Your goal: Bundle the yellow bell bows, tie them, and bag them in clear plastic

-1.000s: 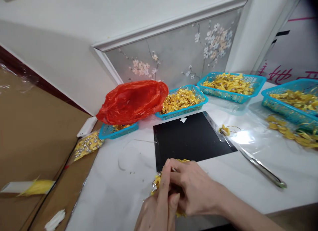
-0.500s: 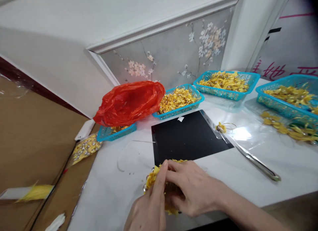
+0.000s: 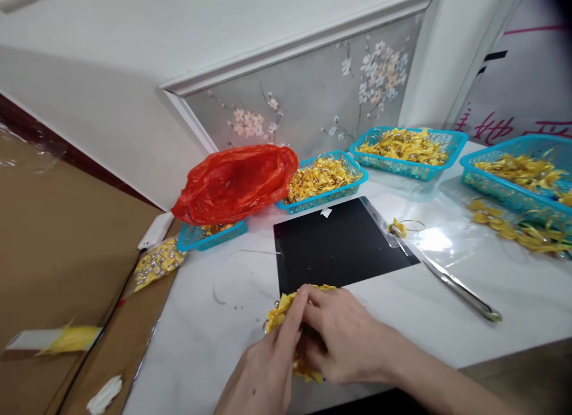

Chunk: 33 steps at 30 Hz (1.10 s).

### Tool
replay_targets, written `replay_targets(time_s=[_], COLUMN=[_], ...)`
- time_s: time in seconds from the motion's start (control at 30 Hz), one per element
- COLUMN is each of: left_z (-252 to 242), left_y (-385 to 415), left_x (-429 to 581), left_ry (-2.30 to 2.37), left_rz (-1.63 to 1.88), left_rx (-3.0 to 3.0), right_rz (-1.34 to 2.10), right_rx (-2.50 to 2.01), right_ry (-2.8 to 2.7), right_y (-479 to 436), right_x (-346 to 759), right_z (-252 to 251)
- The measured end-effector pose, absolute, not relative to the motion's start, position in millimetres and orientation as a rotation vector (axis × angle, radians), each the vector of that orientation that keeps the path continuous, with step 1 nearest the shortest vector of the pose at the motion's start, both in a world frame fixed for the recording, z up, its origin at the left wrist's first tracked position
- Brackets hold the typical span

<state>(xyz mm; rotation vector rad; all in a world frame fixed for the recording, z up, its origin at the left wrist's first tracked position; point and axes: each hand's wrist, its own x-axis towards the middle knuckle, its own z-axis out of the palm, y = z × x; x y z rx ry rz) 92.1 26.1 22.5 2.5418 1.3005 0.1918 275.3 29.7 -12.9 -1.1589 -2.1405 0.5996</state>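
Observation:
A bunch of yellow flowers with silvery beads (image 3: 277, 312) lies at the table's near edge, largely covered by my hands. My left hand (image 3: 268, 361) is closed on its left side, forefinger stretched along the top. From the right, my right hand (image 3: 342, 337) curls its fingers around the bunch, its fingertips meeting those of the left hand. What the fingertips pinch is hidden. Just beyond the bunch lies a black sheet (image 3: 330, 248) with a small white scrap (image 3: 326, 212) on it. One loose yellow flower on a wire (image 3: 397, 227) rests at the sheet's right side.
Turquoise baskets of yellow flowers (image 3: 322, 203) line the back, one partly under a red plastic bag (image 3: 210, 189). Silver tweezers (image 3: 465, 293) lie on the right. At the left, a clear bag of beaded flowers (image 3: 158, 265) sits by a cardboard box (image 3: 53, 242).
Both hands stay on the yellow flower bunch, with only slight shifts of the fingers. The right hand's fingers are curled in a little closer. The view has moved slightly.

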Motion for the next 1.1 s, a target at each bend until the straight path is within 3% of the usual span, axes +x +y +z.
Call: replay_targets(time_s=[0.27, 0.5, 0.7, 0.9, 1.1], left_z=[18, 14, 10, 20, 14], left_y=[36, 34, 32, 26, 21], left_x=[88, 85, 77, 86, 88], left_ry=[1.248, 1.269, 1.227, 1.252, 1.060], left_rz=[0.321, 0.408, 0.516, 0.698, 0.680], left_rx=[2.111, 2.159, 2.271, 2.318, 2.610], right_rz=[0.458, 0.177, 0.356, 0.709, 0.753], right_rx=[-1.020, -1.041, -1.078, -1.124, -1.190], right_ry=[-2.258, -2.462, -2.413, -1.963, -1.857], right_y=[24, 25, 23, 24, 24], right_x=[285, 284, 282, 278, 271], right_z=[-23, -29, -27, -18, -23])
